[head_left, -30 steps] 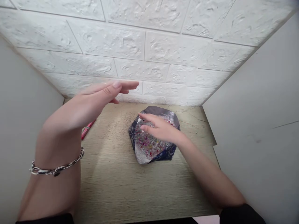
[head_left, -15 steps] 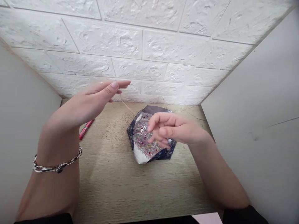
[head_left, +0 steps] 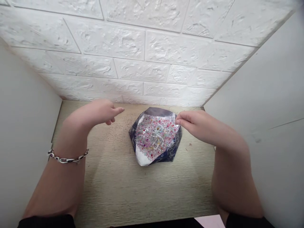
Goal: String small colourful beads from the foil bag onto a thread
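A dark blue folded paper dish (head_left: 174, 152) with a silvery lining sits on the wooden tabletop (head_left: 133, 190), filled with several tiny pink, white and coloured beads (head_left: 154, 137). My left hand (head_left: 95, 113) hovers just left of the dish with its fingers curled and fingertips pressed together, pointing right; a chain bracelet (head_left: 67, 157) is on that wrist. My right hand (head_left: 197, 125) is at the dish's far right corner, thumb and forefinger pinched over its rim. What either pinch holds is too small to make out.
A white brick-textured wall (head_left: 147, 47) closes the back. Plain white panels stand on the left (head_left: 21, 133) and on the right (head_left: 268, 95), boxing in the tabletop. A strip of pink surface (head_left: 209, 221) shows below the table's front edge.
My left hand has dropped from a raised position, with its fingers curling in. My right hand has left the beads and moved right to the dish's far right corner in a pinch.
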Motion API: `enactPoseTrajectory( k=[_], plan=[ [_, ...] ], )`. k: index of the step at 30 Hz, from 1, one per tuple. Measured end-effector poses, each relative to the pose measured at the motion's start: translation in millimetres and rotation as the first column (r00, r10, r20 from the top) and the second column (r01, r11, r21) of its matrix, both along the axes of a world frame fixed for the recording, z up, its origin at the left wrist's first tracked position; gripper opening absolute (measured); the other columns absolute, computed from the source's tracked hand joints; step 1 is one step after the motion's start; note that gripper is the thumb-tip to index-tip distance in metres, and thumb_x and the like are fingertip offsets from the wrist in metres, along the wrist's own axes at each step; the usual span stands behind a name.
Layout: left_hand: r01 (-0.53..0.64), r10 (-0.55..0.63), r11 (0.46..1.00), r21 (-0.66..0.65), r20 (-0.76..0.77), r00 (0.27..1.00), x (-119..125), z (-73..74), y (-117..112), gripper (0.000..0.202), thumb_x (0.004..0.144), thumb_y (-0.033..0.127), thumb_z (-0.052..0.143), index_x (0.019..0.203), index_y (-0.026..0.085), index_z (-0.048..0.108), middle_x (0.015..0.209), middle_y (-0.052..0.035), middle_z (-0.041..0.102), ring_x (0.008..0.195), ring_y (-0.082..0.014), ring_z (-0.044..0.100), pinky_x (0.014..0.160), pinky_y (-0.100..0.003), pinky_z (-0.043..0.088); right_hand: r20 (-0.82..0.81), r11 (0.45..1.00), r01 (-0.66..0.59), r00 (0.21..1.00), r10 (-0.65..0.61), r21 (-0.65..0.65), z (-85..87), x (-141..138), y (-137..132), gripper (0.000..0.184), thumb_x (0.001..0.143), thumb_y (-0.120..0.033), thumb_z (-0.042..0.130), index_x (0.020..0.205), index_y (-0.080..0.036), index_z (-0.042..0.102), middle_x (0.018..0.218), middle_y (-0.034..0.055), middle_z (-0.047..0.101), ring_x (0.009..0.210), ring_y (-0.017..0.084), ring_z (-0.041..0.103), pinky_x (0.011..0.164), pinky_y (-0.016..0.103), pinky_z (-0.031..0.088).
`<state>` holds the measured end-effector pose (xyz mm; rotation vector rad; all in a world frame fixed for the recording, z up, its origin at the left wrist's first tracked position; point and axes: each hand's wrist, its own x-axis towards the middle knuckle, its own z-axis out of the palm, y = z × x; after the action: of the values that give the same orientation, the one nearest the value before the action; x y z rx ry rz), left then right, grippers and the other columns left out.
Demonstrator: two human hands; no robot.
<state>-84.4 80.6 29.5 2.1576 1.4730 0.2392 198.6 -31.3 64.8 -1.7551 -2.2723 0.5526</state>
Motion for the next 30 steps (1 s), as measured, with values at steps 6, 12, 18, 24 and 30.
enactPoseTrajectory(
  k=[6, 12, 18, 24, 30],
  plan=[
    [0.021, -0.044, 0.994, 0.111, 0.207, 0.977, 27, 30.1, -38, 0.034, 0.070, 0.053, 0.046, 0.060, 0.025, 0.063, 0.051, -0.0024, 0.061, 0.053, -0.0198, 0.057, 0.060, -0.033, 0.045, -0.048, 0.985, -0.072, 0.996, 0.081, 0.155, -3.5, -30, -2, 0.024, 0.084, -0.026, 0.036, 0.078, -0.020, 0.059, 0.075, 0.0002, 0.061, 0.066, 0.012, 0.051, 0.059, 0.024, 0.032],
    [0.322, -0.283, 0.947, 0.013, 0.510, 0.812, 76, 28.0, -72, 0.044, 0.079, 0.054, 0.030, 0.108, 0.029, 0.052, 0.103, -0.0018, 0.061, 0.097, -0.0188, 0.055, 0.084, -0.032, 0.042, -0.102, 0.956, -0.142, 0.980, 0.173, 0.258, -14.5, -53, -3, 0.027, 0.084, -0.025, 0.035, 0.078, -0.018, 0.060, 0.075, 0.0018, 0.061, 0.065, 0.011, 0.051, 0.059, 0.023, 0.032],
    [0.279, -0.271, 0.960, 0.038, 0.391, 0.880, 84, 19.2, -71, 0.045, 0.077, 0.052, 0.035, 0.106, 0.024, 0.055, 0.096, -0.0025, 0.063, 0.092, -0.0203, 0.055, 0.076, -0.031, 0.043, -0.085, 0.952, -0.058, 0.993, 0.087, 0.300, -13.5, -47, -1, 0.032, 0.084, -0.026, 0.035, 0.065, -0.014, 0.057, 0.064, 0.0018, 0.058, 0.056, 0.009, 0.046, 0.053, 0.022, 0.028],
    [0.213, -0.216, 0.976, 0.040, 0.247, 0.945, 66, 35.2, -58, 0.038, 0.073, 0.048, 0.042, 0.073, 0.017, 0.065, 0.060, 0.0002, 0.058, 0.061, -0.0120, 0.051, 0.055, -0.022, 0.038, -0.170, 0.966, -0.042, 0.981, 0.088, 0.256, -0.1, -21, 0, 0.021, 0.080, -0.027, 0.045, 0.078, -0.020, 0.064, 0.070, -0.0015, 0.062, 0.060, 0.009, 0.051, 0.055, 0.020, 0.034],
    [0.065, -0.073, 0.996, 0.061, 0.134, 0.988, 34, 48.2, -45, 0.028, 0.066, 0.045, 0.052, 0.063, 0.020, 0.065, 0.048, 0.0027, 0.049, 0.052, -0.0112, 0.047, 0.049, -0.021, 0.034, -0.154, 0.965, 0.136, 0.983, -0.103, 0.224, 12.6, 6, -2, 0.024, 0.078, -0.035, 0.046, 0.080, -0.022, 0.066, 0.076, -0.0008, 0.065, 0.067, 0.013, 0.056, 0.059, 0.024, 0.040]
  ],
)
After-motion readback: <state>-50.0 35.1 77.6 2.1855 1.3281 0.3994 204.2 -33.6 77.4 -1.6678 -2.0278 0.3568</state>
